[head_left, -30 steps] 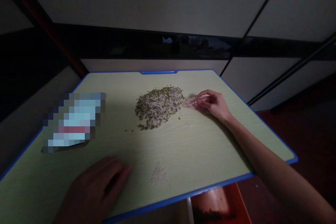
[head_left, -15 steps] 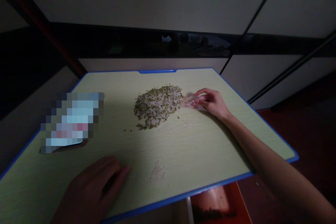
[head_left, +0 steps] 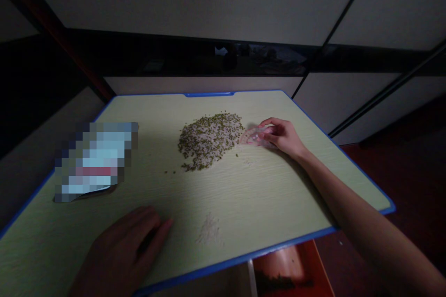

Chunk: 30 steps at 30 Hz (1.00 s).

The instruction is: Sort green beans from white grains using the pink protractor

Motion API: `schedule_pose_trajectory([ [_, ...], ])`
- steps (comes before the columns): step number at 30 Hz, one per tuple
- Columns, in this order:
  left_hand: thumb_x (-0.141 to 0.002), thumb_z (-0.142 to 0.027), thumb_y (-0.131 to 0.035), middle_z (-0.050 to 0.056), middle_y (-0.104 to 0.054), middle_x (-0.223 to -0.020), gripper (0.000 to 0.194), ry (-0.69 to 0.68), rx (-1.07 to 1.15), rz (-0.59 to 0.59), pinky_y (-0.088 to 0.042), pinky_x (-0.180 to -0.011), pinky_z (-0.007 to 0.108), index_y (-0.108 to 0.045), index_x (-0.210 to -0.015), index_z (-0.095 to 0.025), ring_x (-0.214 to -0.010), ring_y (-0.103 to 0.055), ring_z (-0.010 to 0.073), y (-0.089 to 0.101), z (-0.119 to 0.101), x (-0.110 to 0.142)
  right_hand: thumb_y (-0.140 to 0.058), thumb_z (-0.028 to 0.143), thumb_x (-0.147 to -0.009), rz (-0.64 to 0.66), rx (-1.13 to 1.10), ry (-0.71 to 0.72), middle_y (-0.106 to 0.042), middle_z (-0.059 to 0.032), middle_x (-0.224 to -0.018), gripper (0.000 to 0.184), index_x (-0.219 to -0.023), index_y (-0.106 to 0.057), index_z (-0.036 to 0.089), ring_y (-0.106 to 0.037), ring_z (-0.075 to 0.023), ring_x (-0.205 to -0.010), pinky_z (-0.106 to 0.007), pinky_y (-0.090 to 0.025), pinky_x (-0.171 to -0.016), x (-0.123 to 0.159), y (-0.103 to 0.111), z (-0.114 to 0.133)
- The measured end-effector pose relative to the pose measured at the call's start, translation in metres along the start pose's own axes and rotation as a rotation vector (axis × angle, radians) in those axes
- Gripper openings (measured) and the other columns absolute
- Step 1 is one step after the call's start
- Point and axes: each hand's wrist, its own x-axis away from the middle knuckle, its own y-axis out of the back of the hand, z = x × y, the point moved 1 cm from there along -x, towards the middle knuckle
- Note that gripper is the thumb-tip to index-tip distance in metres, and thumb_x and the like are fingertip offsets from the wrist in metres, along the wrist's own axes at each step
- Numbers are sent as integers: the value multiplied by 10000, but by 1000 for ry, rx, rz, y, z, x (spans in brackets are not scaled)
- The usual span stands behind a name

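Note:
A mixed heap of green beans and white rice grains (head_left: 211,139) lies loose on the table (head_left: 296,190). Right of it, my right hand (head_left: 281,135) pinches a clear protractor (head_left: 251,136) with pinkish markings, its left edge against the heap's right side. Part of the protractor is hidden behind my fingers. My left hand (head_left: 127,243) rests at the near left of the tabletop with nothing in it, thumb apart from the fingers. To its right is a small scatter of white grains (head_left: 210,229), and a few more grains lie just below the protractor.
A phone-like device with a blurred-out screen (head_left: 99,158) is propped on the table's left side. Blue trim (head_left: 289,243) borders the tabletop. Beneath the near edge an orange container (head_left: 292,267) shows dark contents. Pale cabinet panels (head_left: 195,4) stand behind the table.
The protractor has settled and its markings show more sharply, with my right hand almost where it was. My left hand and the heap look the same.

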Motion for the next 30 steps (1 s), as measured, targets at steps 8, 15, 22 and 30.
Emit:
schedule_pose_trajectory([
  [8,-883,-496,-431,-50,-640,-599,370,-5,16,-4,-479,-538,205,-586,-653,-251,-543,-623,102,0,0,2,-675,267,-572,-25,3,-3,-494,74,-439,249,-770,-554,177,-363,-57,-355,-201,-179,-373,1,-3,1],
  [15,-885,-474,-434,-49,-625,-569,379,-5,36,-15,-478,-526,206,-580,-618,-249,-520,-612,100,0,-2,-2,-676,266,-586,6,4,5,-527,61,-475,243,-778,-552,184,-374,-56,-366,-199,-196,-365,1,-3,1],
  [22,-890,-480,-428,-44,-670,-623,364,-34,-1,-36,-505,-601,216,-608,-670,-253,-580,-647,112,0,0,0,-687,258,-571,-12,-37,-5,-585,39,-494,244,-764,-559,182,-399,-62,-371,-197,-213,-368,2,-6,2],
  [30,-875,-515,-432,-48,-653,-604,389,29,33,10,-495,-571,216,-596,-634,-257,-563,-631,113,-1,0,0,-681,248,-580,9,-14,5,-606,33,-507,228,-768,-572,181,-427,-69,-365,-198,-238,-359,2,-6,1],
])
